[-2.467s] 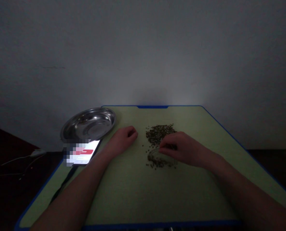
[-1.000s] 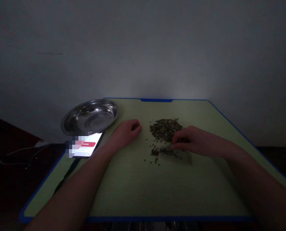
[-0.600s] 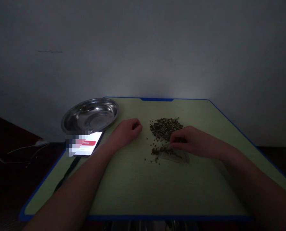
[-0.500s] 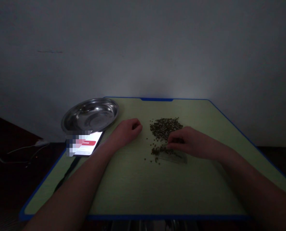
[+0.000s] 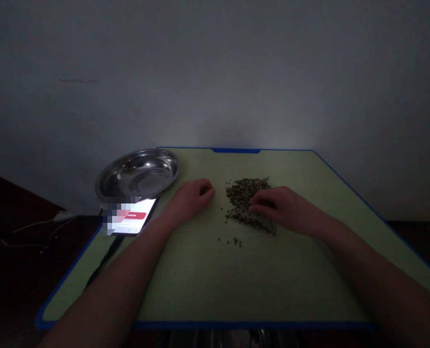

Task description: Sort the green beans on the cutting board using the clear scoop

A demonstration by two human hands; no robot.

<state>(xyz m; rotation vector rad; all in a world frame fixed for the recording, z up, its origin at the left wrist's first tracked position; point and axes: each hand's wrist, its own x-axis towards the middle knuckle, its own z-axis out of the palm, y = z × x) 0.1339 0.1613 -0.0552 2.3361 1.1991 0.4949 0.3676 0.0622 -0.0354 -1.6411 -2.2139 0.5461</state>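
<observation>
A steel basin [image 5: 138, 176] sits by the far left corner of the worktop [image 5: 186, 285]. In front of it, a lit phone [image 5: 135, 223] lies along the left edge, with a dark strap [image 5: 108, 256] running toward the near left corner; these stay put.

The left hand [image 5: 193, 198] rests just right of them as before, curled in a loose, empty-looking fist. Right of centre, toward the far edge, is the pile of dark grains [image 5: 246, 191]. A transparent piece [image 5: 254, 223], its shape unclear, has shifted toward the far edge since half a second ago, and the small cluster nearby now meets the pile; a few stray grains [image 5: 236, 240] remain on the near side. The right hand [image 5: 282, 205] has its thumb and fingers nearly together at that piece; whether they grip it, I cannot tell.
</observation>
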